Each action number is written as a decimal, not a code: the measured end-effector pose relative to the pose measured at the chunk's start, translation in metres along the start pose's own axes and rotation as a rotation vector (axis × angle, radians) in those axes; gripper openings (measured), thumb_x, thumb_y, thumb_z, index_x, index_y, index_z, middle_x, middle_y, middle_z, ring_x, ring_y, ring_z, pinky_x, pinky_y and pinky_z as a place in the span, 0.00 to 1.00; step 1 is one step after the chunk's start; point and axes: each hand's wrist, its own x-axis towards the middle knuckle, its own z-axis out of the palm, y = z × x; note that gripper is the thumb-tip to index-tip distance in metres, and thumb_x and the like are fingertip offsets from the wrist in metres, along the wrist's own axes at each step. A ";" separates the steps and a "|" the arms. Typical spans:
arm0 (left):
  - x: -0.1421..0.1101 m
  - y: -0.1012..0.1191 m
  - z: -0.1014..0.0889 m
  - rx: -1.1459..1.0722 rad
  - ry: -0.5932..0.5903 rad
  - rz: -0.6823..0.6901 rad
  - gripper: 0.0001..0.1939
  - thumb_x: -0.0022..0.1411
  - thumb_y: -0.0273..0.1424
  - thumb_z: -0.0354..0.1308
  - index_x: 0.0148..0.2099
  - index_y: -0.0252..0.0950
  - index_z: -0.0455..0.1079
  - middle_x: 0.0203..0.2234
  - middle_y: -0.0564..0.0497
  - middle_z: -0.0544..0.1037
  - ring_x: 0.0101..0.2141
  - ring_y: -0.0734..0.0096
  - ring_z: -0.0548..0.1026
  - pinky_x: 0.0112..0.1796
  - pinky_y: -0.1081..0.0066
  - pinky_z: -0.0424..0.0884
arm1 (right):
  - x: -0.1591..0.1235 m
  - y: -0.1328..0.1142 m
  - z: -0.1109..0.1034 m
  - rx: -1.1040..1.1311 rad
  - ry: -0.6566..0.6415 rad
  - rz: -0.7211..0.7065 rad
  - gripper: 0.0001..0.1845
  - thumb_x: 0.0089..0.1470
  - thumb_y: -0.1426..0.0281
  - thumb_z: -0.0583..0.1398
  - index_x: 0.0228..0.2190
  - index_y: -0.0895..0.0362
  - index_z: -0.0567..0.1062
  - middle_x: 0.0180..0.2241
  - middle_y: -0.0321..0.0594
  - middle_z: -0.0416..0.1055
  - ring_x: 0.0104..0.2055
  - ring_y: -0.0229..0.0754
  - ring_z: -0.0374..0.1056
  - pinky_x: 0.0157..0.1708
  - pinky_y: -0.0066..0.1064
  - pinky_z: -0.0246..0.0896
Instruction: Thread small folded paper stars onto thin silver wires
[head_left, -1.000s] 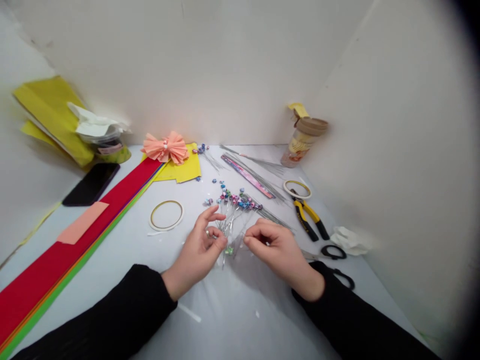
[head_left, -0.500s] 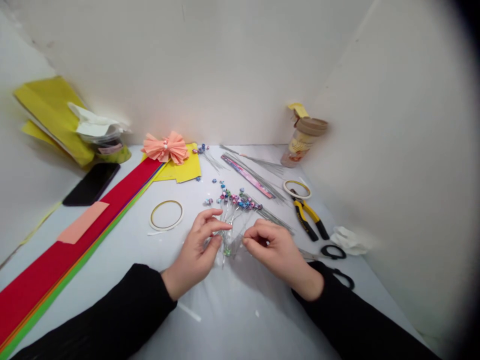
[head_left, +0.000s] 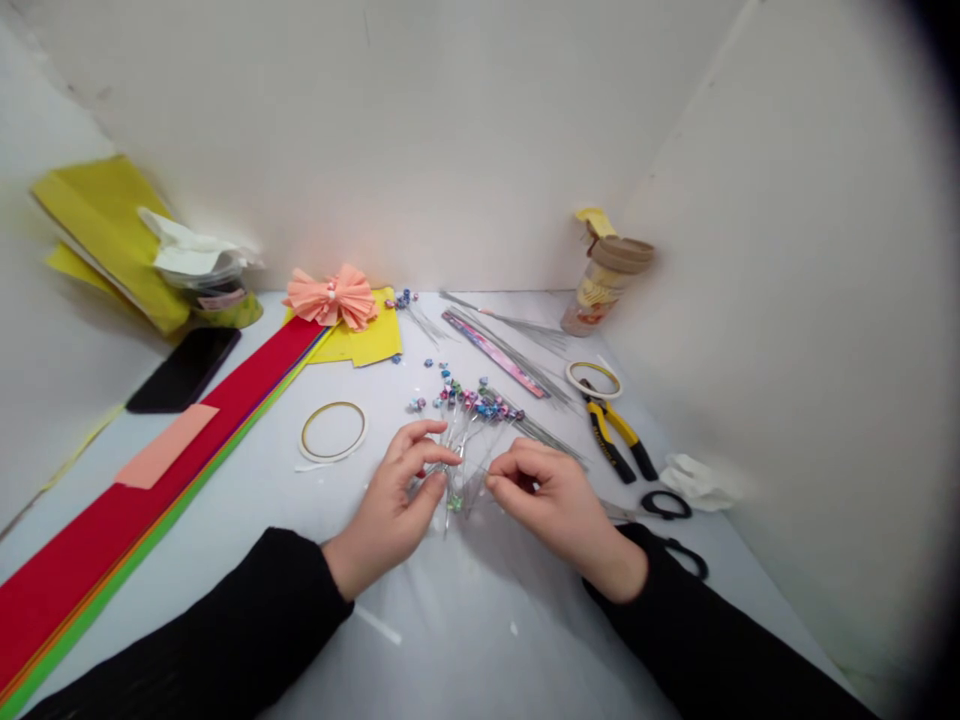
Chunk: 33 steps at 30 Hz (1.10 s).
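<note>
A bunch of thin silver wires tipped with small coloured paper stars (head_left: 474,412) lies fanned on the white table (head_left: 465,620). My left hand (head_left: 396,498) rests at the near end of the bunch, thumb and forefinger pinched on the wire stems. My right hand (head_left: 551,492) sits just to the right, its fingers curled and pinched on a thin wire beside a small green star (head_left: 455,502). Both arms wear black sleeves.
Long red and green paper strips (head_left: 135,500), a tape ring (head_left: 333,431), a black phone (head_left: 184,367) and yellow paper (head_left: 105,225) lie left. A peach paper flower (head_left: 331,296) sits on a yellow sheet. Bare wires (head_left: 517,350), a second tape ring (head_left: 594,378), yellow pliers (head_left: 615,440), scissors (head_left: 664,515) and a lidded cup (head_left: 607,282) stand right.
My left forefinger and thumb have closed onto the wire stems and slid slightly right. The right hand has barely moved.
</note>
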 end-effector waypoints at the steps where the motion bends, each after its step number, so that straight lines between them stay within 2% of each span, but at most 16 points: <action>1: 0.000 0.000 0.000 -0.002 -0.003 -0.009 0.10 0.64 0.24 0.50 0.43 0.40 0.70 0.52 0.43 0.65 0.54 0.60 0.65 0.49 0.61 0.64 | 0.000 0.000 0.000 -0.002 0.005 -0.001 0.08 0.49 0.77 0.59 0.20 0.57 0.74 0.19 0.33 0.65 0.21 0.34 0.60 0.22 0.25 0.55; 8: 0.000 0.004 -0.001 -0.063 -0.015 -0.085 0.08 0.61 0.25 0.53 0.41 0.39 0.72 0.52 0.43 0.66 0.50 0.60 0.68 0.41 0.66 0.67 | 0.000 0.001 0.000 -0.011 0.022 0.009 0.09 0.49 0.76 0.60 0.20 0.56 0.74 0.19 0.33 0.66 0.22 0.35 0.61 0.23 0.26 0.56; 12: 0.005 0.003 0.000 -0.343 -0.031 -0.280 0.05 0.58 0.28 0.58 0.36 0.38 0.74 0.51 0.44 0.69 0.47 0.61 0.71 0.41 0.65 0.68 | 0.000 0.003 0.000 -0.029 0.044 0.014 0.09 0.49 0.76 0.60 0.20 0.56 0.74 0.19 0.33 0.65 0.22 0.35 0.61 0.23 0.26 0.56; 14: 0.007 0.000 0.001 -0.491 -0.027 -0.390 0.04 0.55 0.28 0.60 0.34 0.38 0.76 0.48 0.45 0.73 0.45 0.61 0.72 0.40 0.66 0.69 | 0.000 0.003 0.000 -0.041 0.054 0.014 0.09 0.49 0.76 0.59 0.20 0.56 0.74 0.19 0.33 0.65 0.22 0.35 0.60 0.23 0.26 0.56; 17: 0.008 -0.005 0.002 -0.567 0.002 -0.470 0.09 0.55 0.28 0.60 0.40 0.37 0.76 0.36 0.46 0.77 0.33 0.69 0.73 0.32 0.70 0.68 | 0.000 0.004 0.000 -0.046 0.077 0.013 0.09 0.49 0.76 0.59 0.20 0.56 0.74 0.19 0.33 0.65 0.22 0.35 0.60 0.23 0.26 0.55; 19: 0.009 -0.007 0.001 -0.564 0.024 -0.473 0.12 0.57 0.29 0.59 0.45 0.36 0.74 0.29 0.49 0.75 0.25 0.74 0.69 0.27 0.73 0.65 | 0.000 0.004 0.000 -0.044 0.083 0.015 0.08 0.49 0.76 0.59 0.20 0.56 0.74 0.19 0.33 0.65 0.21 0.35 0.60 0.22 0.26 0.55; 20: 0.009 -0.007 0.001 -0.559 0.036 -0.462 0.12 0.58 0.30 0.59 0.45 0.36 0.74 0.29 0.50 0.75 0.25 0.75 0.69 0.28 0.73 0.65 | -0.001 0.004 0.000 -0.043 0.082 0.017 0.08 0.49 0.76 0.59 0.20 0.56 0.74 0.19 0.33 0.65 0.21 0.35 0.60 0.22 0.26 0.55; 24: 0.007 -0.004 0.001 -0.501 0.034 -0.370 0.08 0.57 0.32 0.62 0.41 0.39 0.75 0.39 0.48 0.75 0.37 0.70 0.71 0.40 0.70 0.68 | -0.001 0.003 0.000 -0.034 0.074 0.017 0.08 0.49 0.75 0.60 0.21 0.56 0.74 0.19 0.33 0.65 0.22 0.35 0.60 0.23 0.26 0.55; 26: 0.007 -0.002 0.002 -0.477 0.004 -0.334 0.07 0.55 0.31 0.64 0.38 0.38 0.77 0.42 0.47 0.74 0.40 0.67 0.71 0.42 0.68 0.68 | -0.001 0.002 0.001 -0.024 0.071 0.009 0.09 0.50 0.75 0.59 0.21 0.56 0.74 0.20 0.33 0.65 0.22 0.35 0.60 0.23 0.26 0.55; 29: 0.008 -0.002 0.002 -0.422 -0.027 -0.294 0.07 0.53 0.29 0.64 0.37 0.37 0.77 0.43 0.46 0.73 0.37 0.67 0.71 0.39 0.68 0.68 | -0.001 0.002 0.002 -0.014 0.061 -0.003 0.09 0.49 0.76 0.59 0.21 0.56 0.74 0.20 0.33 0.65 0.22 0.34 0.60 0.23 0.26 0.55; 33: 0.008 -0.001 0.001 -0.317 -0.062 -0.297 0.08 0.52 0.29 0.64 0.37 0.37 0.76 0.45 0.45 0.71 0.30 0.73 0.70 0.32 0.70 0.66 | -0.002 0.003 0.004 0.003 0.036 -0.004 0.08 0.49 0.77 0.59 0.21 0.57 0.75 0.20 0.33 0.65 0.22 0.34 0.60 0.24 0.25 0.55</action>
